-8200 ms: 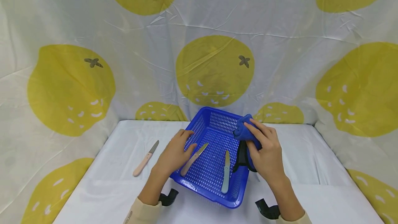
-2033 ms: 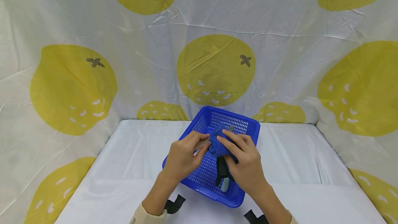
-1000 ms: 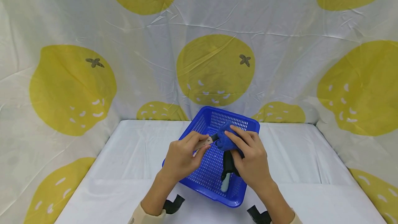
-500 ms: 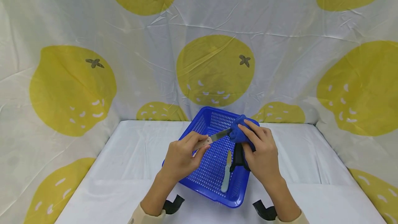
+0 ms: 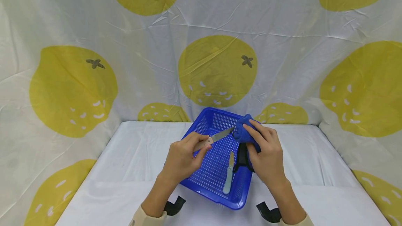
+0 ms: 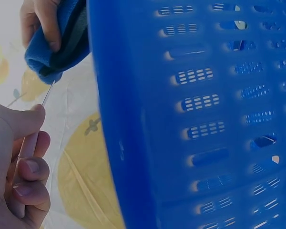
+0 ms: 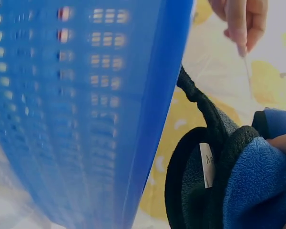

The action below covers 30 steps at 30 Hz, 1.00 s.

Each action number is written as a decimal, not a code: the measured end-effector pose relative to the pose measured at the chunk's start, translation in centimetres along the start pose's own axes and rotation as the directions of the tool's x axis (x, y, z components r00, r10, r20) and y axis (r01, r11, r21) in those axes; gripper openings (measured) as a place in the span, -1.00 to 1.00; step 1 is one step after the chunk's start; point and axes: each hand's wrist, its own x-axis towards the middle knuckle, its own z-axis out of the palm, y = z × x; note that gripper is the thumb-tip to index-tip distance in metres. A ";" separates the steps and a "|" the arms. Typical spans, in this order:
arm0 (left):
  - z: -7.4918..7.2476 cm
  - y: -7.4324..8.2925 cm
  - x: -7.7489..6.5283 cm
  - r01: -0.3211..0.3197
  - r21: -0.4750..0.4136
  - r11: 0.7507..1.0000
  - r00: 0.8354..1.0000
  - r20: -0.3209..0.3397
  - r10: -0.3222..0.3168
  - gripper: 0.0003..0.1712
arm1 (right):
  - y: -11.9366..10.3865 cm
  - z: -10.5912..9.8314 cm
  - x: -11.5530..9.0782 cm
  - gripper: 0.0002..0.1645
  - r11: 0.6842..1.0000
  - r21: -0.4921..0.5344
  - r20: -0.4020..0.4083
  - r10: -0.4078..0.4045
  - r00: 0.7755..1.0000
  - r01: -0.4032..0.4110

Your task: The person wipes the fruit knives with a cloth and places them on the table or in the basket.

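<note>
My left hand (image 5: 180,159) pinches the pale pink handle of a small knife (image 5: 222,134), its blade pointing up and to the right. Bunched in my right hand (image 5: 267,154) is a blue cloth (image 5: 242,133) with black edging, right at the knife's tip. Most of the blade shows bare. Both hands are over a blue perforated basket (image 5: 207,173). Inside it lies another knife (image 5: 228,180) with a light blue handle. In the left wrist view, my thumb and curled fingers hold the handle (image 6: 27,148), and the cloth (image 6: 57,57) covers the blade's end.
The basket stands at an angle on a white-covered table (image 5: 106,170). Behind it hangs a white curtain with yellow lemons (image 5: 217,70). Black curved pieces (image 5: 175,205) stick out by both wrists.
The pink-handled knife was on the table at the left 8.2 seconds ago; now my left hand holds it. Lately the cloth has slid right along the blade to its tip, uncovering it.
</note>
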 end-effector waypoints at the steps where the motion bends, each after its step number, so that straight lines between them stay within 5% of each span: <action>1: 0.0 0.0 0.0 0.002 0.001 1.000 1.000 0.001 -0.002 -0.73 | -0.2 0.1 0.0 -0.38 1.000 0.010 -0.001 -0.011 1.000 0.011; 9: 0.2 0.0 -0.1 0.009 0.005 1.000 1.000 0.008 -0.009 -0.73 | -2.6 0.9 -0.5 -0.35 0.993 0.062 0.017 -0.103 0.995 0.101; 18: 0.6 0.0 -0.1 -0.051 0.012 0.999 0.999 -0.010 0.051 -0.70 | -4.3 2.0 -1.2 -0.37 0.977 0.106 0.072 -0.193 0.979 0.184; 30: 0.3 0.0 -0.2 -0.053 0.002 0.999 0.999 0.004 0.053 -0.71 | -4.5 2.3 -1.4 -0.40 0.985 0.083 0.130 -0.159 0.979 0.149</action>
